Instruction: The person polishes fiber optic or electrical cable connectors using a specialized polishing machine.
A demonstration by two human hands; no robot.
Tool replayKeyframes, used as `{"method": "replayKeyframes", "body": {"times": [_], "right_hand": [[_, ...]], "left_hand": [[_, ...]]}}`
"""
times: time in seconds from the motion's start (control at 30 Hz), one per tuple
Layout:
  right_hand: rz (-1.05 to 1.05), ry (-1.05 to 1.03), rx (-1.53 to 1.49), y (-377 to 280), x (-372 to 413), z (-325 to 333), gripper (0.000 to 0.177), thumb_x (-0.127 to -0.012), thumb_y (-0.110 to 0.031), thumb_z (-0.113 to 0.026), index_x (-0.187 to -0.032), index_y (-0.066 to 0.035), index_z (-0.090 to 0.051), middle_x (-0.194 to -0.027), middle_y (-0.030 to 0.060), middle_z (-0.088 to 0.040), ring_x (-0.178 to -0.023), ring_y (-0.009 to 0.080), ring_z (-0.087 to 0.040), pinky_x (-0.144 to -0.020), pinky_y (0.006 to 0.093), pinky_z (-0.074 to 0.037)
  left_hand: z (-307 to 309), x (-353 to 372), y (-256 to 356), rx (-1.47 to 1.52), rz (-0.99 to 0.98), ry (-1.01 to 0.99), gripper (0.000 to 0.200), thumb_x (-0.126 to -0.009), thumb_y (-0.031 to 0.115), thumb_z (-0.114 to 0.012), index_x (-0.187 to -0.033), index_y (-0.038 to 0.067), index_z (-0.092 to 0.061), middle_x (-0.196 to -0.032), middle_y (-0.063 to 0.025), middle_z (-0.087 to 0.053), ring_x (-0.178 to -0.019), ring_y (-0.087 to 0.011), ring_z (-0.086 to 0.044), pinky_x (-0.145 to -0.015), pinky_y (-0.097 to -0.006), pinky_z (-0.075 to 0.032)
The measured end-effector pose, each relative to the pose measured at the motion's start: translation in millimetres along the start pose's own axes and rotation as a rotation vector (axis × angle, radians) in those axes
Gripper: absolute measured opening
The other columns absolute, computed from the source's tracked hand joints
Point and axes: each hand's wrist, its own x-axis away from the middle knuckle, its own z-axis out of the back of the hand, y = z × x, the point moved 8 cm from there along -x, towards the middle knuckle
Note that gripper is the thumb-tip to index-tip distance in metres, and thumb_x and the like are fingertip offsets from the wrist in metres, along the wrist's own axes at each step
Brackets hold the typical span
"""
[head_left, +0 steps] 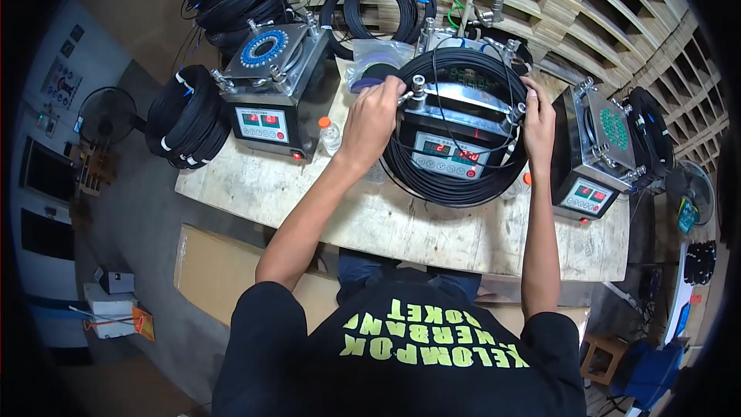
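A large coil of thin black cable (455, 196) hangs around the front of the middle machine (451, 156), whose lit red digits show through the ring. My left hand (373, 117) is closed at the coil's left side, close to a metal corner post (417, 86). On the opposite side, my right hand (539, 120) grips the coil with its fingers curled over the edge. Loose strands of cable cross the machine's top plate. The coil hides part of the machine's body, and my fingertips are partly hidden.
Similar machines stand left (262, 112) and right (594, 156) on the wooden table (309, 197). Small bottles with orange caps, one a clear bottle (330, 137), stand beside the middle machine. Stacked black cable coils (231, 0) and wooden pallets (602, 8) are behind.
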Motion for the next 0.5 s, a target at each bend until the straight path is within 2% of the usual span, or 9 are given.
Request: {"method": "replayKeyframes", "body": {"times": [0.07,0.2,0.23,0.43,0.5], "right_hand": [[0.0,0.014,-0.001,-1.3,2.4,1.0,0.032,-0.105,-0.019,-0.046,-0.121,-0.001,-0.066,-0.104,0.0109,-0.07,-0.087,0.0131,-0.061,-0.082,0.028,-0.047],[0.019,0.043,0.0,-0.6,3.8,3.4,0.032,-0.105,-0.019,-0.046,-0.121,-0.001,-0.066,-0.112,0.014,-0.071,-0.099,0.0191,-0.065,-0.09,0.0308,-0.047],[0.014,0.041,-0.003,-1.3,4.0,3.1,0.031,-0.105,-0.019,-0.046,-0.121,-0.001,-0.066,-0.112,0.0144,-0.071,-0.101,0.0203,-0.065,-0.092,0.0313,-0.047],[0.025,0.055,0.0,0.3,4.0,3.4,0.031,-0.105,-0.017,-0.045,-0.121,0.0,-0.066,-0.114,0.0147,-0.07,-0.105,0.0219,-0.065,-0.094,0.0322,-0.047],[0.029,0.066,-0.004,0.6,3.6,4.5,0.031,-0.105,-0.017,-0.045,-0.121,0.0,-0.066,-0.114,0.0145,-0.07,-0.106,0.022,-0.065,-0.095,0.0321,-0.046]], "left_hand": [[1.1,-3.8,-2.3,0.022,0.091,-0.03,0.015,-0.1,0.016,-0.058,-0.102,0.001,-0.056,-0.085,-0.0199,-0.066,-0.083,-0.0377,-0.065,-0.071,-0.0455,-0.05],[13.1,1.9,21.0,-0.014,-0.127,0.051,0.018,-0.099,0.016,-0.061,-0.102,-0.001,-0.055,-0.087,-0.0206,-0.068,-0.078,-0.0407,-0.066,-0.067,-0.0481,-0.05],[5.5,4.4,17.0,-0.044,-0.098,-0.018,0.015,-0.099,0.012,-0.058,-0.099,-0.001,-0.051,-0.089,-0.0188,-0.064,-0.08,-0.0382,-0.066,-0.075,-0.0483,-0.053],[-5.3,4.4,17.8,-0.126,0.064,-0.122,0.013,-0.103,0.012,-0.049,-0.104,0.0,-0.043,-0.082,-0.0233,-0.066,-0.071,-0.0424,-0.068,-0.056,-0.0504,-0.054],[-13.6,4.8,30.0,-0.113,0.075,-0.161,0.015,-0.104,0.012,-0.047,-0.105,-0.001,-0.042,-0.08,-0.0251,-0.066,-0.066,-0.043,-0.067,-0.053,-0.051,-0.053]]}}
